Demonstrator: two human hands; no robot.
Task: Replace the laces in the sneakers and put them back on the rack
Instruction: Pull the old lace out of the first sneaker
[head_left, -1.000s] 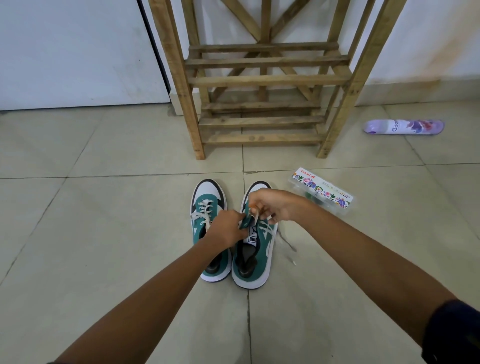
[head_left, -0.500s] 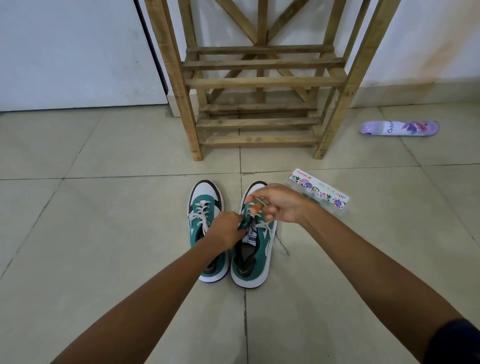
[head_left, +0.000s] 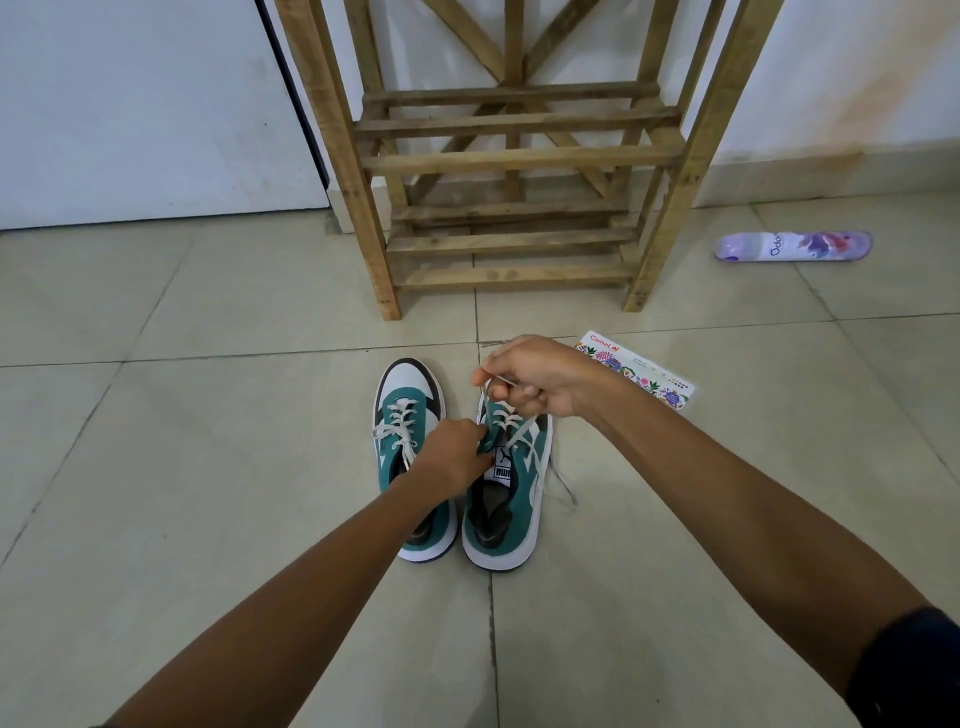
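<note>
Compared with half a second ago, the right hand (head_left: 535, 376) sits higher over the toe of the right sneaker (head_left: 511, 483), and the white lace (head_left: 506, 415) it pinches is drawn up more steeply out of the eyelets; a second ago that hand lay lower, close against the tongue. The left hand (head_left: 457, 457) has barely shifted: it remains pressed at the inner edge of the same shoe. The two sneakers, the rack and the other things on the floor lie as before.

The right hand is curled into a loose fist, thumb and forefinger nipping a strand of lace just above the front eyelets, with the forearm stretching in from the lower right. The left hand has its fingers curled round the shoe's green upper beside the tongue label, gripping it, its forearm coming in from the lower left across the heel of the left sneaker (head_left: 410, 447).

Both sneakers stand side by side on the tiled floor (head_left: 208, 467), toes toward the wooden rack (head_left: 511, 161), a little short of its feet. The left one is laced, its ends hanging loose to the side. A free end of the right one's lace trails onto the floor on its outer side. A flat floral packet (head_left: 654, 379) lies just beyond the right wrist, and a purple spray can (head_left: 795, 246) lies on its side well off to the right, near the wall
</note>
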